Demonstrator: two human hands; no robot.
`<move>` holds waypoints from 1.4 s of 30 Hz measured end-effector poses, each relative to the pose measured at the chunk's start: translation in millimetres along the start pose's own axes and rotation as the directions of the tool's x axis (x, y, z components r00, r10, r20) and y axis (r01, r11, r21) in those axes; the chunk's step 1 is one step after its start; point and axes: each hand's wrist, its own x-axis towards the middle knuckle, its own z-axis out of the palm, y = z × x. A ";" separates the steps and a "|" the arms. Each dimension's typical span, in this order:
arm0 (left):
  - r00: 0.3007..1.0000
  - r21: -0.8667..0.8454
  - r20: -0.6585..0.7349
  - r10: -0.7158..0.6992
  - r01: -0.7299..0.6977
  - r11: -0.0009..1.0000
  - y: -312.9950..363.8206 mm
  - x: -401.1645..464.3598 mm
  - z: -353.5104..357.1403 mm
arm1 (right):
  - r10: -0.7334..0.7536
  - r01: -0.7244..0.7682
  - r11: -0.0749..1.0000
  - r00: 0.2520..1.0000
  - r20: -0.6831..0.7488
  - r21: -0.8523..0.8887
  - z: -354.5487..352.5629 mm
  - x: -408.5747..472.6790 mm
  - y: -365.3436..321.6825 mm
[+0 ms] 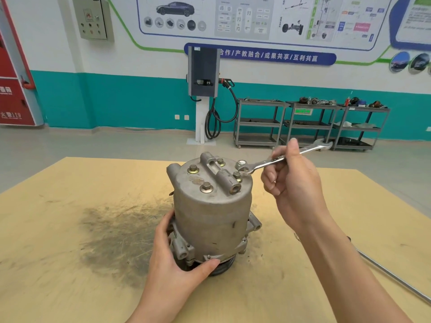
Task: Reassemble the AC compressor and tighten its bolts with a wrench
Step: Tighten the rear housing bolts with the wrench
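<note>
the left hand (173, 262) curls its fingers around the base of the compressor (211, 210), standing upright mid-surface (70, 287). the right hand (292, 183) pinches the wrench (286, 157), its ring end on a top bolt (237, 176).

An automotive training workshop: car-system wall posters (256, 17), EV charger (203, 72), parts-laden steel carts (312, 122)

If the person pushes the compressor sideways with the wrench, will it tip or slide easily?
Probably not easily: the compressor looks like thick cast metal, so heavy. It stands upright on its narrower pulley end, so it could rock; the left hand grips its base, likely for that reason.
</note>
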 end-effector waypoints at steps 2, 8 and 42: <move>1.000 -0.004 -0.001 0.002 -0.002 1.000 0.9 0.3 0.4 | 0.053 -0.053 0.998 0.998 0.023 0.014 -1.2 1.5 2.2; 1.000 -0.006 -0.006 -0.008 0.008 1.000 4.5 -1.1 -0.6 | 0.130 -0.131 0.991 0.986 0.108 0.006 -5.7 3.7 -2.5; 1.000 -0.015 0.001 -0.007 0.007 1.000 3.5 -2.8 -2.4 | 0.084 -0.086 0.988 0.996 0.022 0.131 3.2 -2.8 3.0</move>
